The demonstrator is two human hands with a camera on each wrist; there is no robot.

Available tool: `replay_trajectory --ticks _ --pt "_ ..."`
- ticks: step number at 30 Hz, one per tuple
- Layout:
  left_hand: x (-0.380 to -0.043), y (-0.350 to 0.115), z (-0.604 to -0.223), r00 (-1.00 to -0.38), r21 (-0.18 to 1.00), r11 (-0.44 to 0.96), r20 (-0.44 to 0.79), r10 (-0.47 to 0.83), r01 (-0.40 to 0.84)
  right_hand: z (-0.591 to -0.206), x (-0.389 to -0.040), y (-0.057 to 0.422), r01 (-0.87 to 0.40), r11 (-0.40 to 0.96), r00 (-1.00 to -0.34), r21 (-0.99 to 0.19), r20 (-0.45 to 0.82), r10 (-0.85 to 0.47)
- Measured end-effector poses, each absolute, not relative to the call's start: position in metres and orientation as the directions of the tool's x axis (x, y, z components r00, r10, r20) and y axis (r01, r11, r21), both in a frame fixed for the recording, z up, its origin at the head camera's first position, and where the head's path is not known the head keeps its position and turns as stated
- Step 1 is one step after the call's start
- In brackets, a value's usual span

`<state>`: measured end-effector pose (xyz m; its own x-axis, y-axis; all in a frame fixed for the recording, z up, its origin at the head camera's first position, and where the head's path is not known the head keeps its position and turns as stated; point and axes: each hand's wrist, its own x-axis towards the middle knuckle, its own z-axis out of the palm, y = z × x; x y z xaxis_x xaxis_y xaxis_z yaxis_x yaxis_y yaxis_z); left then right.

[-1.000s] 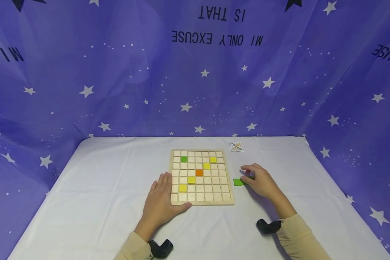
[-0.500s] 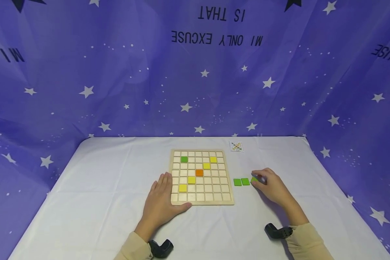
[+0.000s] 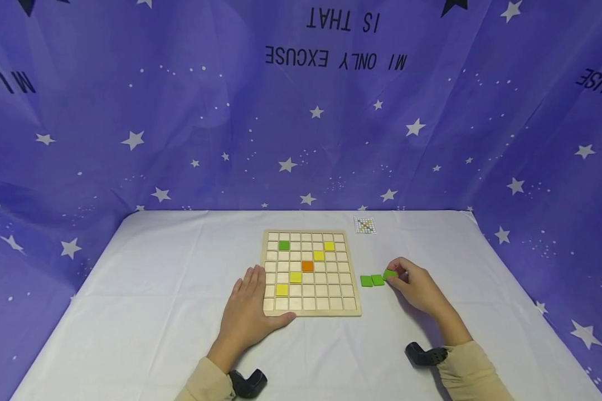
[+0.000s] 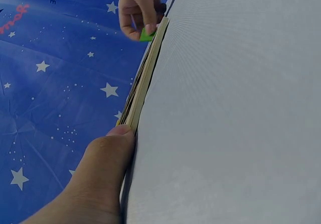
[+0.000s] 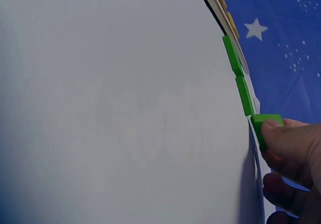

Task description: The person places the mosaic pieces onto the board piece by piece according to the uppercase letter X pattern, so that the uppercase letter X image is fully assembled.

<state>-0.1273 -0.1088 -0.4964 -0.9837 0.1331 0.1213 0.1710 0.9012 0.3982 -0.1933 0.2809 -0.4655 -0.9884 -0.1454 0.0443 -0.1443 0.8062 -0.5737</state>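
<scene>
A wooden grid board (image 3: 308, 312) lies on the white table. One green tile (image 3: 283, 245), one orange tile (image 3: 307, 266) and several yellow tiles (image 3: 295, 277) sit in its cells. My left hand (image 3: 248, 312) rests along the board's left side, fingers straight, thumb at the front edge. To the right of the board, my right hand (image 3: 415, 285) pinches a green tile (image 5: 268, 118) between thumb and fingers; it looks tilted up. Two more green tiles (image 3: 365, 281) lie in a row between that hand and the board.
A small card with a coloured grid pattern (image 3: 365, 225) lies behind the green tiles. Black wrist-worn devices (image 3: 248, 383) are on both wrists. A blue star-printed cloth (image 3: 301, 111) walls the table at the back and sides.
My right hand moved right from over the green tiles, leaving two in a row. It now holds the third, raised slightly and shifted a little left. My left hand stayed put.
</scene>
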Motion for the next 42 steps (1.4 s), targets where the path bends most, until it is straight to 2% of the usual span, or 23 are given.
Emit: replay_trajectory --ticks 6,19,27,42 --pt "-0.128 -0.109 -0.497 -0.982 0.395 0.902 0.135 0.13 0.174 -0.462 -0.203 0.251 -0.154 0.785 -0.988 -0.6 0.07 -0.139" --pt "-0.128 -0.108 -0.496 -0.985 0.387 0.907 0.108 0.136 0.168 -0.457 -0.224 0.158 -0.253 0.683 -0.961 -0.685 0.093 -0.262" --pt "-0.128 -0.108 -0.496 -0.984 0.375 0.912 0.113 0.136 0.169 -0.456 -0.235 0.111 -0.34 0.666 -0.933 -0.664 0.151 -0.326" --pt "-0.128 -0.11 -0.497 -0.983 0.376 0.91 0.125 0.137 0.175 -0.459 -0.245 0.081 -0.332 0.744 -0.935 -0.58 0.1 -0.339"
